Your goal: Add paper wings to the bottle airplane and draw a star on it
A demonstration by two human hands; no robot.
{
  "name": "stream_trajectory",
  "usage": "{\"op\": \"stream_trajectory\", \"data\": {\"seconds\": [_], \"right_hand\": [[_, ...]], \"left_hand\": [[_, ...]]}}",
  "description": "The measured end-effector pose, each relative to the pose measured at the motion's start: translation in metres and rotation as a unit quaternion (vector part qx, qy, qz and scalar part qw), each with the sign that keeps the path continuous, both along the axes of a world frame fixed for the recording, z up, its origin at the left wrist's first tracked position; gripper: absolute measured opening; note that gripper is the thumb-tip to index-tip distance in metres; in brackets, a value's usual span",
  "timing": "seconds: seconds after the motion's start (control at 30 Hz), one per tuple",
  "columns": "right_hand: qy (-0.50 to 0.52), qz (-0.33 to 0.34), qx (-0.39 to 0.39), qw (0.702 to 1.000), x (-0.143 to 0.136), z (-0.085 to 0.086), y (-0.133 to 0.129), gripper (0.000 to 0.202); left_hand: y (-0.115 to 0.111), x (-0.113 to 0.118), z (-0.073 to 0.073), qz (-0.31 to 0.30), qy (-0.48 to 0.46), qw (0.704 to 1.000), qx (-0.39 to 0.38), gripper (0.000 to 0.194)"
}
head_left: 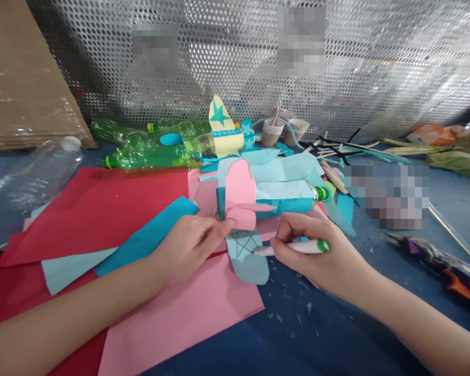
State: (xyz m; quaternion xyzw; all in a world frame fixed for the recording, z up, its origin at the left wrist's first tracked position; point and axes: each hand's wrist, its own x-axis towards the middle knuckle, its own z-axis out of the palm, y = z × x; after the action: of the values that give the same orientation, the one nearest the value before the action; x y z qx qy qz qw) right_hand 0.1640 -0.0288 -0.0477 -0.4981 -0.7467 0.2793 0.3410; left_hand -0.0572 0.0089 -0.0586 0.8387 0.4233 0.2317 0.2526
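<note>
My right hand (pixel 313 243) grips a white marker (pixel 303 246) with a green end. Its tip meets a rounded light-blue paper piece (pixel 250 266), where green lines form a star. On the left, my left hand (pixel 194 243) is closed, thumb and fingers pinching the edge of a pink paper cutout (pixel 241 190) just above that piece. Both papers belong to a model plane built on a bottle wrapped in blue paper (pixel 285 198); its green cap (pixel 321 193) points right. A narrow pink strip (pixel 254 208) crosses the pink cutout. Some left fingers are hidden.
Red sheets (pixel 133 209) and a pink sheet (pixel 188 313) lie at left and front. Behind stand green bottles (pixel 152 156), a yellow paper-wrapped model (pixel 227 141) and small pots (pixel 272 133). A clear bottle (pixel 35 172) lies left; orange-handled scissors (pixel 462 287) lie right.
</note>
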Motion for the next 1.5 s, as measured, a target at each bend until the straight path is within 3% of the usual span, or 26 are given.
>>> {"op": "stream_trajectory", "data": {"seconds": [0.27, 0.47, 0.8, 1.07, 1.33, 1.5], "right_hand": [[-0.025, -0.011, -0.02, 0.999, 0.004, 0.006, -0.001, 0.02], [-0.016, -0.064, -0.046, 0.997, 0.011, 0.008, 0.001, 0.019], [-0.024, -0.033, -0.021, 0.999, 0.008, 0.005, 0.001, 0.02], [-0.032, -0.031, -0.013, 0.999, 0.009, 0.006, 0.0, 0.02], [-0.026, -0.025, -0.01, 0.999, 0.006, 0.006, 0.001, 0.021], [-0.033, -0.028, -0.005, 0.999, 0.008, 0.006, 0.0, 0.02]], "left_hand": [[0.003, -0.001, -0.005, -0.01, -0.008, 1.0, 0.023, 0.053], [0.004, -0.003, -0.009, -0.016, -0.015, 0.999, 0.025, 0.053], [-0.002, 0.001, 0.001, 0.007, -0.01, 1.0, -0.009, 0.051], [0.002, -0.002, -0.005, -0.013, -0.016, 1.0, 0.01, 0.053], [-0.002, 0.0, 0.001, 0.009, -0.006, 1.0, -0.014, 0.052], [0.0, 0.0, -0.001, -0.008, -0.013, 1.0, -0.001, 0.052]]}}
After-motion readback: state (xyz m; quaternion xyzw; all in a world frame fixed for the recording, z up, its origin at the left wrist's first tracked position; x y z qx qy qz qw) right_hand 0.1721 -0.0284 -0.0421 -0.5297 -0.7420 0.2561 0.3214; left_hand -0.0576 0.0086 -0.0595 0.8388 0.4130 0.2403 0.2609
